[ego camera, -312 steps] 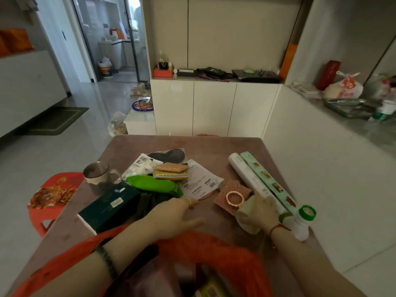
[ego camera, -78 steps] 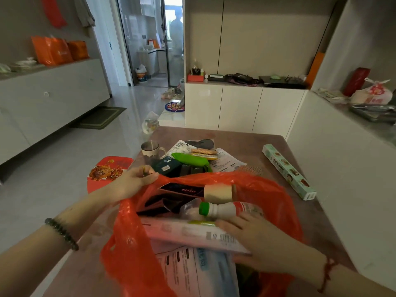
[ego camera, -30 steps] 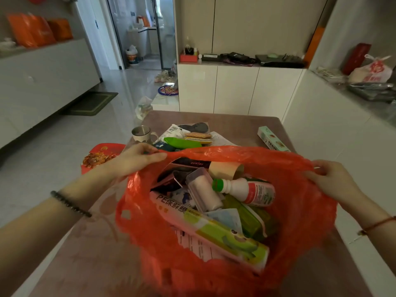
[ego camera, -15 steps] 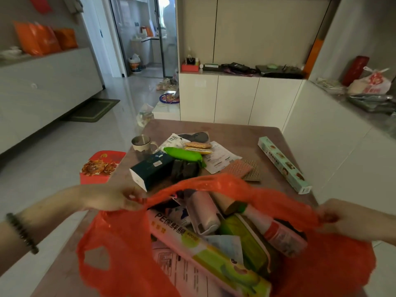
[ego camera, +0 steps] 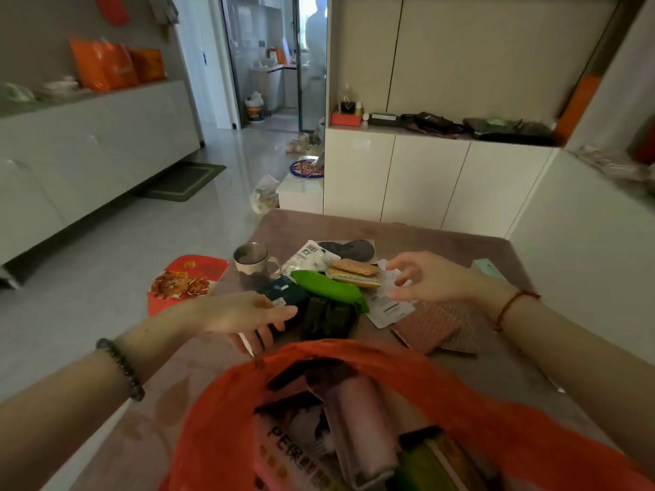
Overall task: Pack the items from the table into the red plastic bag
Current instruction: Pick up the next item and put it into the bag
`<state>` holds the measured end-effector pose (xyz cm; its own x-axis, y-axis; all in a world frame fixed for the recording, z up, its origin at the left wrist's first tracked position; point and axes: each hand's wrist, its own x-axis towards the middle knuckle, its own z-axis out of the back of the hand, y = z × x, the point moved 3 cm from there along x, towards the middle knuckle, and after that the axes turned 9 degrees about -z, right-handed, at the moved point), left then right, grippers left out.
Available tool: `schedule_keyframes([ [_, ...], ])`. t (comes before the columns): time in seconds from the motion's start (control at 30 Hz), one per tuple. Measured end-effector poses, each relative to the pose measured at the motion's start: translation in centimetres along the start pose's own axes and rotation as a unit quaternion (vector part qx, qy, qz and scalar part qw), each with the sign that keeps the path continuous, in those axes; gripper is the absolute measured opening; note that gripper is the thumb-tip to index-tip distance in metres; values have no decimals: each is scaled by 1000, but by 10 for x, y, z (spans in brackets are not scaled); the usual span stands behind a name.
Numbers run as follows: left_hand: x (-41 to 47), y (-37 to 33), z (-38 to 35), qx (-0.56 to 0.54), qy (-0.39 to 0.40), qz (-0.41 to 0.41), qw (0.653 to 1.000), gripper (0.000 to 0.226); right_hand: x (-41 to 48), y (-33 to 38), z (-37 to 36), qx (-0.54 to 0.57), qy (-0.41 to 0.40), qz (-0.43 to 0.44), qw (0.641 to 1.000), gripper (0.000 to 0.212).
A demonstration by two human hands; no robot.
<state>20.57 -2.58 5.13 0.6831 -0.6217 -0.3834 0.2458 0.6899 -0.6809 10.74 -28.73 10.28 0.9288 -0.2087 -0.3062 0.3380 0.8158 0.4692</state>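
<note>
red bag [ego camera: 478,412]: open, part-filled, near edge of the surface [ego camera: 407,239]
green packet [ego camera: 328,288]: lying slantwise, mid-surface
metal cup [ego camera: 252,262]: upright, left edge

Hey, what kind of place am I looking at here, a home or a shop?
Most likely a home, a living or dining area. White built-in cabinets line the wall, a glass doorway opens onto what looks like a kitchen, and shoes lie on the tiled floor beyond a table strewn with household bits.
</note>
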Motion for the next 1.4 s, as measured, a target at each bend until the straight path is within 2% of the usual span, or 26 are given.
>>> schedule_keyframes([
  [0.07,20,4,3,65,-36,-16,997,47,43,19,-30,-12,3,45,999,69],
  [0.13,42,20,4,113,-96,-15,989,56,79,33,-65,-49,9,74,996,85],
  [0.27,80,74,-4,159,-150,42,975,105,120,55,-122,-64,31,95,993,93],
  [0.33,94,94,-10,189,-140,67,970,114,138,62,-141,-55,37,94,993,95],
  [0.43,107,107,-18,220,-131,82,963,112,158,68,-158,-21,40,77,996,98],
  [0.63,87,113,-11,149,-159,50,975,99,151,72,-160,85,-8,83,993,95],
  [0.7,63,105,-1,141,-177,19,974,98,135,75,-145,206,-1,55,977,91],
  [0.83,8,52,29,153,-224,-104,957,102,93,87,-110,421,78,-48,902,79],
  [0.9,-19,15,44,185,-256,-158,936,106,67,98,-89,498,121,-39,858,66],
  [0.93,-33,-2,49,193,-268,-177,927,108,52,102,-77,516,120,-26,848,61],
  [1.03,-71,-43,50,194,-299,-257,898,114,0,104,-37,530,57,24,846,58],
  [1.13,-101,-67,30,105,-292,-319,895,127,-63,91,-4,503,-100,100,852,77],
  [1.2,-111,-67,11,102,-251,-326,906,125,-115,80,8,441,-215,156,857,79],
  [1.27,-113,-57,-8,148,-166,-295,929,118,-162,70,7,391,-282,213,850,76],
  [1.3,-111,-47,-16,176,-120,-266,940,114,-183,65,2,363,-297,240,850,75],
  [1.33,-110,-39,-24,221,-92,-233,943,98,-198,59,-7,322,-314,262,854,75],
  [1.4,-109,-32,-30,340,-123,-177,916,50,-219,51,-34,213,-343,289,868,79],
])
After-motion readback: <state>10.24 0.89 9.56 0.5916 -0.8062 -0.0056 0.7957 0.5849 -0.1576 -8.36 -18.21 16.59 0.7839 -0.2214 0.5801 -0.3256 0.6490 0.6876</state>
